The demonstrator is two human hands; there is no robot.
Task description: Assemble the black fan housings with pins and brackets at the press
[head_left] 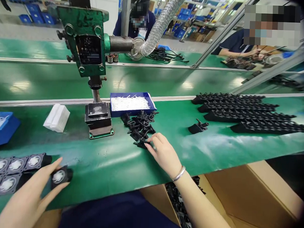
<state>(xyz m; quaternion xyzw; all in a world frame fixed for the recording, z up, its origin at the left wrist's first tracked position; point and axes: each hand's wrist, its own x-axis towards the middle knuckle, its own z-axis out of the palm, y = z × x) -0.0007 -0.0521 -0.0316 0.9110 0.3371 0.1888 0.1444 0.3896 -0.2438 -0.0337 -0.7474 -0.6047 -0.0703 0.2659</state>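
square pump housing [58, 176] is at the near left of the green bench [120, 166]: black body, squarish frame, white bladed rotor showing on its upward face, rounded black part sticking out on the right. same look as the rows of pump housings [17, 164] packed just left of it, rotors up, partly hidden behind the hand.

left hand [27, 191]: thumb and forefinger spread about as wide as the housing, forefinger at its far edge, thumb along its near edge, so it's gripped across the frame. other fingers can't be made out.

right hand [165, 155]: thumb and forefinger nearly together, pinching a black plastic cover [141, 144] at the near edge of the cover pile [141, 122]. cover is small, dark, with a thin stub pointing left; finer detail too small to tell. remaining fingers curl beside the forefinger. metal bangle [179, 173] on that wrist.

pile is a loose jumble, stubs pointing every way, right up near the blue tray [129, 104] of white slips. green press [82, 41] stands left of the tray, black block [98, 115] under its ram. one loose cover assembly [198, 127] sits apart on the right, near the stacked rows [246, 112].
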